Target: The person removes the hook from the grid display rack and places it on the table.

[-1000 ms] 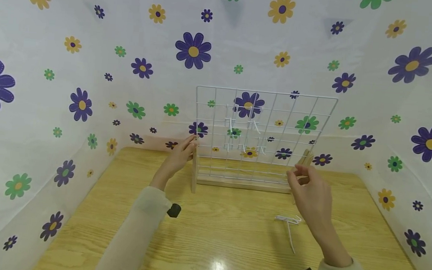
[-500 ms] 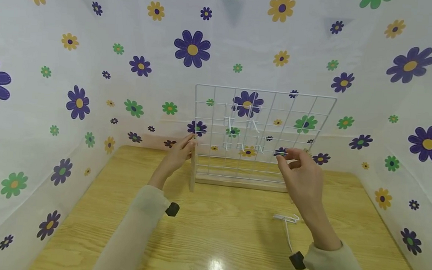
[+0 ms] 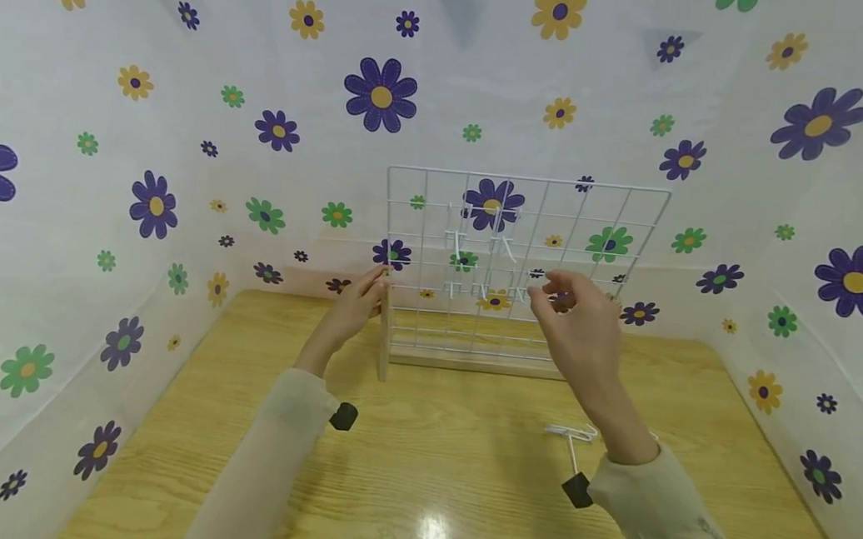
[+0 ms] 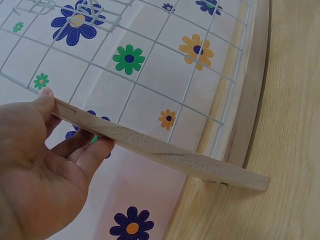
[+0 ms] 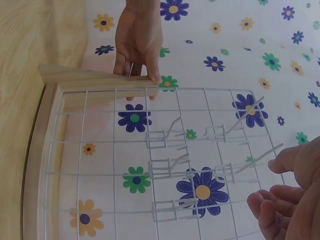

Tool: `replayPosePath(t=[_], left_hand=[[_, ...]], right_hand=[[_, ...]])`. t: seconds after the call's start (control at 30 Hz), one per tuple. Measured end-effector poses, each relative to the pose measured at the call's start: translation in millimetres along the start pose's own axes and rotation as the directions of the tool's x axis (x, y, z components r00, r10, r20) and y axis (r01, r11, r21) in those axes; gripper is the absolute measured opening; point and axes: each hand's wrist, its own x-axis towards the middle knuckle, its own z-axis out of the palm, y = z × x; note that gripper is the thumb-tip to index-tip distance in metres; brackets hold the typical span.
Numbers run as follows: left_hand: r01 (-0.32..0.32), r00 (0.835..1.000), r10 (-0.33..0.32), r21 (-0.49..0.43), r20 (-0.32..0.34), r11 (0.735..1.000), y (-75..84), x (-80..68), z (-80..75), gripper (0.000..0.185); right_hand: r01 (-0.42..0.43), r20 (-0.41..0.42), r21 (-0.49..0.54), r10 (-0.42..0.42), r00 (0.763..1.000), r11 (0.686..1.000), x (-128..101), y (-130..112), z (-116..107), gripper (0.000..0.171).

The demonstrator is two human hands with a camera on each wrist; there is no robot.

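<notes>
A white wire grid panel stands upright in a wooden stand, with several white wire hooks hung on it in two rows. My left hand grips the upper part of the stand's left wooden post, thumb on one side and fingers on the other. In front of the grid's right half is my right hand, close to the lower row's rightmost hook. Its thumb and fingers are loosely bent and apart, with nothing visible between them. The stand's right post is mostly hidden behind that hand.
A loose white hook lies on the wooden table by my right wrist, its prong partly covered by a black wrist camera. Another white bit peeks out beyond the sleeve. Flower-patterned sheeting encloses the back and sides.
My right hand has moved left and up from the stand's right post to near the hooks. The left hand keeps its grip on the left post. The head view has shifted slightly.
</notes>
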Motion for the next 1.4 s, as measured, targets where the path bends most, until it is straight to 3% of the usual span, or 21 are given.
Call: replayPosePath(t=[0.23, 0.6, 1.4], left_hand=[[0.001, 1.0, -0.001, 0.004, 0.0, 1.0, 0.6, -0.7, -0.9, 0.054], [0.003, 1.0, -0.003, 0.004, 0.002, 1.0, -3.3, -0.1, -2.1, 0.057], [0.001, 1.0, -0.001, -0.015, 0.002, 1.0, -4.3, 0.5, -0.7, 0.058]], right_hand=[[0.081, -0.043, -0.017, -0.081, 0.996, 0.997, 9, -6, 11, 0.025], [0.066, 0.015, 0.024, -0.067, 0.998, 0.998, 20, -20, 22, 0.027], [0.154, -0.111, 0.003, -0.153, 0.982, 0.988, 31, -21, 41, 0.014]])
